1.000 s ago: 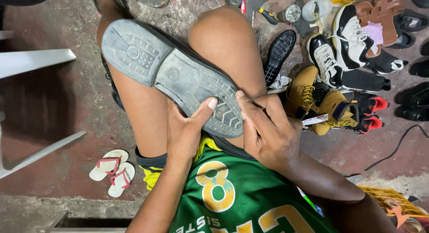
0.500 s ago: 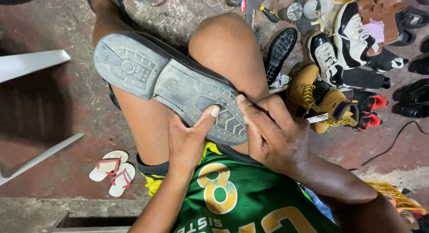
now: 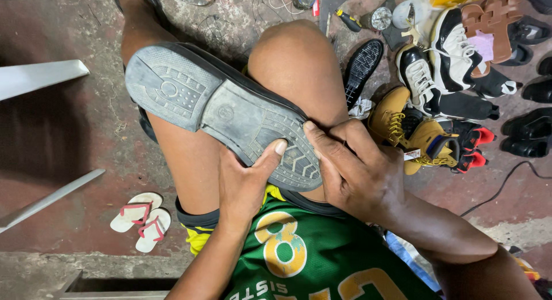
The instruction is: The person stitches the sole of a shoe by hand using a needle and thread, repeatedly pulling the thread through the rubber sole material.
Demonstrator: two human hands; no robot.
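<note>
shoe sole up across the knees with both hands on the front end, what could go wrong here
1. The shoe only rests across the bare knees; its heel end sticks out unsupported, so a hard push may tip or slide it off.
2. The left hand and right hand press thumbs at the sole's edge; a slip might pinch or scrape a thumb.
3. Shoes crowd the floor, like the tan boots, so a dropped shoe could knock into them.

1 held shoe (image 3: 230, 113), 2 flip-flops (image 3: 141, 219), 2 tan boots (image 3: 411, 130)

Worn reddish concrete floor (image 3: 69, 162) littered with shoes (image 3: 454, 52) and sandals (image 3: 141, 219).
</note>
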